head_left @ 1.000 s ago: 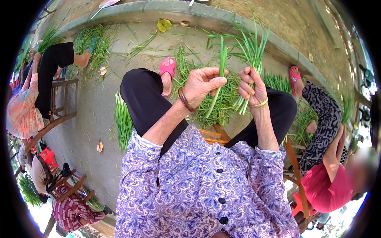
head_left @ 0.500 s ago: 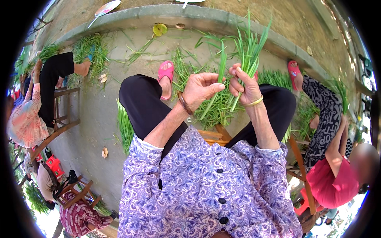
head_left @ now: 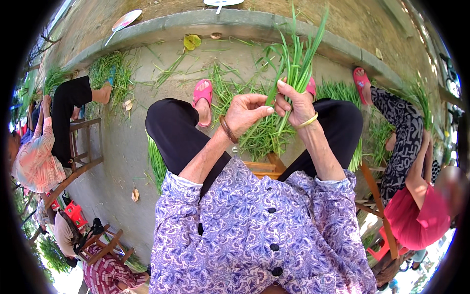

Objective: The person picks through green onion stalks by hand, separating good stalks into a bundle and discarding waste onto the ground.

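Observation:
My right hand (head_left: 297, 109) is closed round a bunch of long green leafy stalks (head_left: 299, 61), flat-bladed like chives, their tips pointing away from me. Beside it, my left hand (head_left: 247, 113) pinches a green stalk at thumb and fingertips, close against the bunch. The lower end of that stalk is hard to separate from the greens behind. Under both hands a loose heap of cut green stalks (head_left: 264, 139) lies on the ground between my feet.
More green stalks (head_left: 338, 91) lie by my right knee, and others (head_left: 156, 161) by my left. A low concrete kerb (head_left: 176, 27) curves across the far side, with hand fans (head_left: 126, 20) beyond. People sit on wooden chairs (head_left: 85, 164) at both sides.
The separate stalk at my left fingertips has come over against the bunch. My right hand has shifted slightly left and toward me, the bunch with it. The whole view has tilted a little.

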